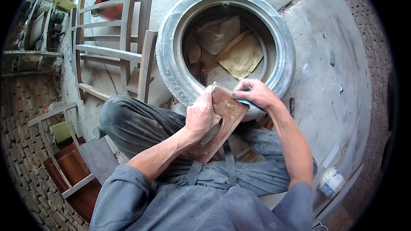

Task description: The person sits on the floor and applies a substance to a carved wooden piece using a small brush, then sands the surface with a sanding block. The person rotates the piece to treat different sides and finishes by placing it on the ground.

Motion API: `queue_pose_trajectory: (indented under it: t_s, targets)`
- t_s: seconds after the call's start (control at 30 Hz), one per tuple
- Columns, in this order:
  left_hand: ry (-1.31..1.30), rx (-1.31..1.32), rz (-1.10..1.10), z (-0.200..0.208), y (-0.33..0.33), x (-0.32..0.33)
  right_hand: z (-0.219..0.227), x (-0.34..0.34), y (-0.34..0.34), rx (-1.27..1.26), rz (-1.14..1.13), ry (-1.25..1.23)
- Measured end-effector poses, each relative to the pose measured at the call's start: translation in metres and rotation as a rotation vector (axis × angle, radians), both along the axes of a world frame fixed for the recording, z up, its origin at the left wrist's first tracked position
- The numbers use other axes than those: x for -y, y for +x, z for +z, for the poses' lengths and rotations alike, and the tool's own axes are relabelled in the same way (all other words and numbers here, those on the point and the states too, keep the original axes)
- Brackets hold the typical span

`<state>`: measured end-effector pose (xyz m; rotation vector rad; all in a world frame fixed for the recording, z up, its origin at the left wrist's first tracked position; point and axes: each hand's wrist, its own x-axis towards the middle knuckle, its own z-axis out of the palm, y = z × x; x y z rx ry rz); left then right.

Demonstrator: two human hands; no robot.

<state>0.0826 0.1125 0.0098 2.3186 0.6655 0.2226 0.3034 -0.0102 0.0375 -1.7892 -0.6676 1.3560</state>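
Observation:
A worn reddish-brown board (230,110) with metal fasteners and a slot-like opening lies tilted over my lap. My left hand (200,114) grips its left edge, fingers closed around it. At the board's upper right edge, my right hand (257,94) is closed on a thin blue sheet (245,102), mostly hidden under the fingers and pressed to that edge. Just beyond both hands a dusty tire (169,66) lies flat. Inside it are a tan sheet of paper (242,55), a crumpled pale sheet (219,34) and a red-handled tool (203,77).
Left of the tire stands a bare wooden chair frame (147,66), with a red-stained bucket (109,10) behind it. Another wooden frame (77,184) leans at lower left by a brown panel (70,162). A dark-handled tool (292,107) and a white tub (332,182) lie right.

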Motion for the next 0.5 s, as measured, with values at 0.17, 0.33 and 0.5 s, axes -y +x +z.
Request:
queue_pose_trajectory:
  t_s: [0.17, 0.33, 0.5]
  targets:
    - [-0.026, -0.06, 0.013, -0.001, 0.0, -0.001, 0.011, -0.038, -0.01, 0.005, -0.018, -0.044]
    - [-0.018, -0.03, -0.003, 0.0, 0.002, -0.001, 0.029, 0.072, -0.032, 0.657, -0.025, 0.08]
    - [-0.053, -0.049, -0.001, 0.007, 0.002, -0.001, 0.061, 0.047, -0.095, 0.81, 0.111, -0.013]
